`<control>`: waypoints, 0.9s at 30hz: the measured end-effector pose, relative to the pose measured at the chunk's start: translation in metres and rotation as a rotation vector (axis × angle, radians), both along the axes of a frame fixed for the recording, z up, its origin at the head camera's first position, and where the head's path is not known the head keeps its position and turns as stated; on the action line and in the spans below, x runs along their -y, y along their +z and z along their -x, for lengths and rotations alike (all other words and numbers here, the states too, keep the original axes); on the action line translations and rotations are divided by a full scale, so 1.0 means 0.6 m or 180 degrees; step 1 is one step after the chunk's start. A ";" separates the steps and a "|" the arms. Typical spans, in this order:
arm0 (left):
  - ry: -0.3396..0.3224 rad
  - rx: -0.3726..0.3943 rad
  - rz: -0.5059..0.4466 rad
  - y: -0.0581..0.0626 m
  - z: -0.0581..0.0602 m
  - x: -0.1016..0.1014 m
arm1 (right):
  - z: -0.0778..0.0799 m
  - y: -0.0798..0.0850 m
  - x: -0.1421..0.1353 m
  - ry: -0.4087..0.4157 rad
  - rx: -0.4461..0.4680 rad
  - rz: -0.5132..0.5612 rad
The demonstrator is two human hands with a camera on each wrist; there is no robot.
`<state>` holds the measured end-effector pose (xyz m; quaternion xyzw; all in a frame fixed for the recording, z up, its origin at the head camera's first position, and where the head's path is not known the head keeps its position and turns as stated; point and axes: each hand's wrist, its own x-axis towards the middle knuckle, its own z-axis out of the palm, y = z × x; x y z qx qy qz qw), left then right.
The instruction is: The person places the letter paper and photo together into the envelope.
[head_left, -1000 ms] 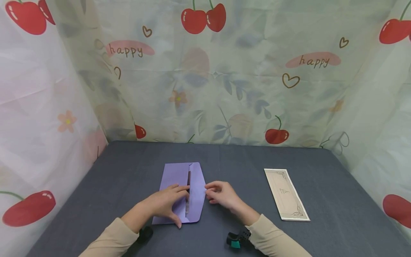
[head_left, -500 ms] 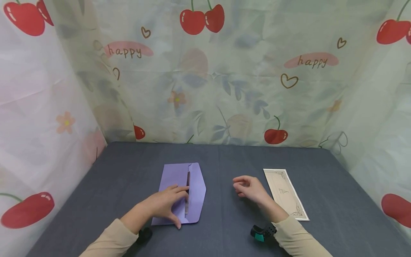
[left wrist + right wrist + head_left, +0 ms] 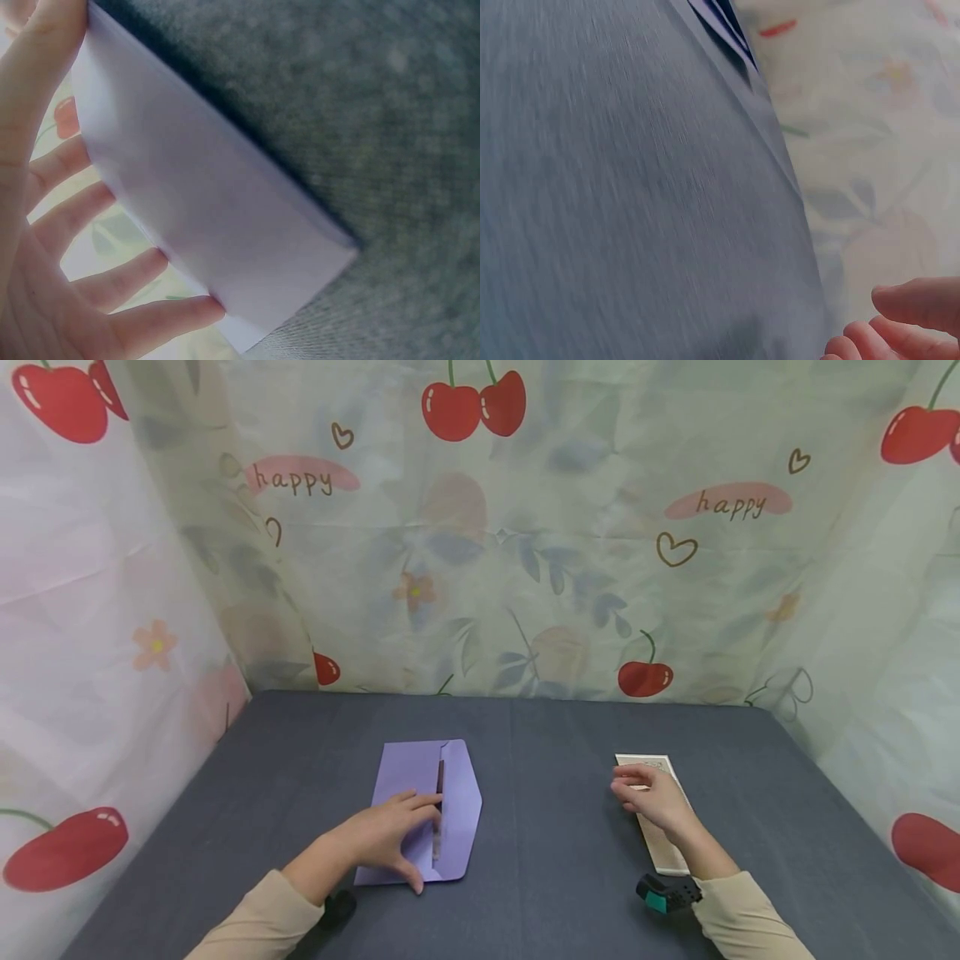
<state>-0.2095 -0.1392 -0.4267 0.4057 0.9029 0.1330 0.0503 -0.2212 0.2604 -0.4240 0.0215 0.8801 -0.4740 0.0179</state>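
A purple envelope (image 3: 408,764) lies on the dark table, its flap folded out to the right and a dark and pale strip showing in the opening. My left hand (image 3: 390,832) rests on it with fingers spread; in the left wrist view its fingertips touch the edge of the envelope (image 3: 202,195). My right hand (image 3: 654,799) hovers over a cream card (image 3: 662,852) with a white border, covering the card's middle. Its fingers are loosely bent and hold nothing. In the right wrist view, the thumb and fingertips of the right hand (image 3: 911,326) stand apart.
Dark cloth covers the table (image 3: 547,827), with the envelope left of centre and the card to the right. A curtain (image 3: 487,568) printed with cherries and "happy" encloses the back and sides. A black wrist device (image 3: 667,893) sits under the right wrist.
My right hand has left the envelope flap's edge and travelled right until it overlaps the cream card. The left hand and the envelope have stayed in place.
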 end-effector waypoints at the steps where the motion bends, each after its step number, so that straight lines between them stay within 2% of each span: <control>1: 0.0002 -0.0002 0.0001 0.000 0.000 0.000 | -0.001 0.001 -0.009 -0.0012 -0.0014 -0.0040; 7: -0.0015 0.0001 0.0002 0.000 -0.001 0.000 | -0.003 0.004 -0.058 -0.0140 -0.0020 -0.0258; 13: -0.0030 -0.0036 0.0045 -0.001 0.001 -0.001 | -0.003 0.002 -0.096 -0.0398 0.0158 -0.0649; 19: -0.0033 -0.0068 0.0045 -0.002 0.002 0.000 | -0.004 0.002 -0.112 -0.0542 0.0312 -0.0831; 27: -0.0037 -0.0086 0.0053 -0.006 0.004 0.001 | -0.003 -0.004 -0.123 -0.0566 0.0503 -0.0957</control>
